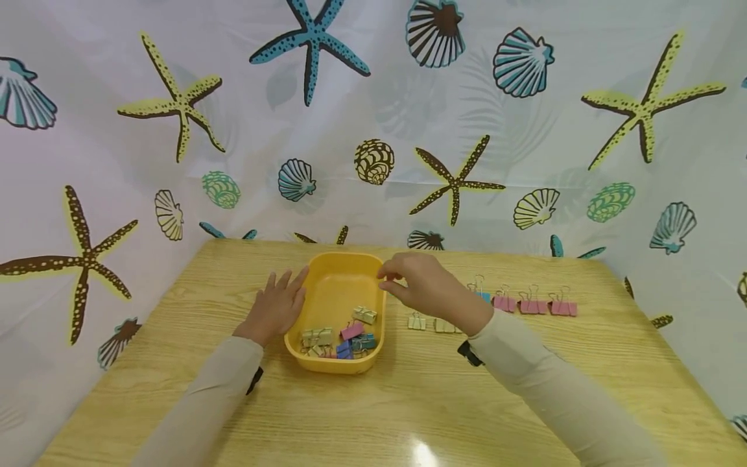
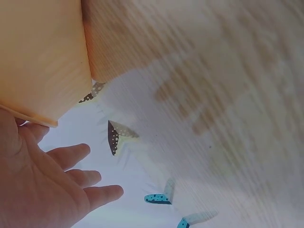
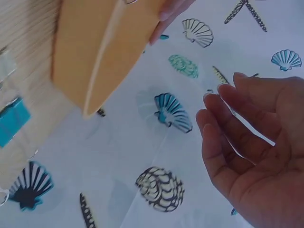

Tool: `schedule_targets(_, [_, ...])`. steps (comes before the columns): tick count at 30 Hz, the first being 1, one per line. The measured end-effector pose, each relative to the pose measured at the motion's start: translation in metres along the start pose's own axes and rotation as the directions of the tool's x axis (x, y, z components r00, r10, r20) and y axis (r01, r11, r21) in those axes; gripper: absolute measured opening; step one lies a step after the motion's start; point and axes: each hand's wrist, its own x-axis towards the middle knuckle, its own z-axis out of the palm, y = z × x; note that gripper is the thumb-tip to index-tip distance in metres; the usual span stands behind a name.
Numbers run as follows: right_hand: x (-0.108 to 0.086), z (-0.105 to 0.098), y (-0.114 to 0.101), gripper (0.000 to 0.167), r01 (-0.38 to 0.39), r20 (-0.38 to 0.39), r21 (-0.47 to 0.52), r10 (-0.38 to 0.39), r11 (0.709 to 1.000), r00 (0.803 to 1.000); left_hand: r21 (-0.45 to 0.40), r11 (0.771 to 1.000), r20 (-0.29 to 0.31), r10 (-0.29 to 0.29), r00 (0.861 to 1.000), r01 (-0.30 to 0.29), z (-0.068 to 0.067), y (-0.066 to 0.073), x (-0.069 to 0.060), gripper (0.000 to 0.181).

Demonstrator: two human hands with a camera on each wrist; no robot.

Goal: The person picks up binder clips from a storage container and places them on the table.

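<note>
Steady the yellow tray [image 1: 341, 285] with the left hand [image 1: 274, 305], fingers straight and spread along the left rim, gripping no clip. Best to press lightly, so as not to tip or slide the tray. With the right hand [image 1: 421, 280], fingers loosely bent beside the far right rim and nothing visible in them, better to come in from above and pinch one clip at a time by the body; wire handles likely to snag in the heap. Located between the hands, on the wooden table [image 1: 408, 402]: tray, smooth, round-cornered, floor bare at the far end. Bunched near the close end: gold clips [image 1: 318, 336], a pink clip [image 1: 352, 331], a blue clip [image 1: 344, 350], a teal clip [image 1: 364, 342]. Set out to the right, partly hidden by the right arm: pink clips [image 1: 533, 306] in line with a bright blue clip [image 1: 481, 296], pale gold clips [image 1: 417, 322] nearer.
</note>
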Motion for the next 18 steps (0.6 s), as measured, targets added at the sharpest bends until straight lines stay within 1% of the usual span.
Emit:
schedule_targets(2, [0.014, 0.004, -0.013, 0.017, 0.053, 0.015, -0.009, -0.053, 0.999, 0.998, -0.005, 1.000, 0.001, 0.001, 1.000, -0.001, 0.000, 0.000, 0.000, 0.052])
schedule_targets(5, [0.033, 0.009, -0.031, 0.017, 0.109, 0.069, -0.003, -0.108, 0.994, 0.992, 0.001, 1.000, 0.009, -0.006, 1.000, 0.006, 0.000, 0.000, 0.001, 0.052])
schedule_targets(9, [0.056, 0.019, -0.047, 0.017, 0.172, 0.166, -0.004, -0.169, 0.985, 0.972, 0.026, 1.000, 0.013, -0.009, 1.000, 0.009, 0.000, 0.000, 0.001, 0.052])
schedule_targets(12, [0.071, 0.029, -0.054, 0.016, 0.209, 0.220, -0.006, -0.203, 0.978, 0.954, 0.034, 0.999, 0.016, -0.003, 1.000, 0.002, -0.001, 0.001, 0.001, 0.055])
schedule_targets(15, [0.082, 0.040, -0.061, 0.014, 0.225, 0.265, -0.022, -0.211, 0.974, 0.941, 0.039, 0.999, 0.023, 0.006, 1.000, -0.007, -0.001, 0.001, 0.000, 0.059])
schedule_targets(18, [0.090, 0.052, -0.066, 0.014, 0.212, 0.325, -0.051, -0.185, 0.976, 0.928, 0.047, 0.998, 0.016, 0.030, 0.999, -0.031, -0.002, 0.000, -0.001, 0.058])
